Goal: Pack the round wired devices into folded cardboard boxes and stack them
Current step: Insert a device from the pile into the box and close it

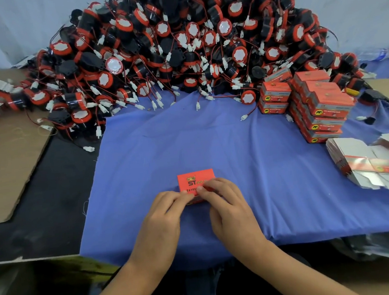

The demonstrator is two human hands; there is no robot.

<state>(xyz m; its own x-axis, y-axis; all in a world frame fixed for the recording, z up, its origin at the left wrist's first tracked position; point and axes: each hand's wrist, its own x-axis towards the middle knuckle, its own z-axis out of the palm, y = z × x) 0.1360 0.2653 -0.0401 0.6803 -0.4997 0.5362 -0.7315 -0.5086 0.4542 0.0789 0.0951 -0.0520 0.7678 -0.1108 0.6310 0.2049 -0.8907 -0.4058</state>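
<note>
Left hand (pixel 168 209) and right hand (pixel 225 200) — palms down, fingers curled — pinch the near edge of a red cardboard box (pixel 196 180) on the blue cloth (pixel 259 165).

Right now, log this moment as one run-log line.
phase: boxing | left hand: pinches red box | right hand: pinches red box | surface: blue cloth | packed stack: right | device pile: behind

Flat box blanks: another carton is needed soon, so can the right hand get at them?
Probably yes, once free: right hand grips the red box; only blue cloth separates it from the blanks.
</note>
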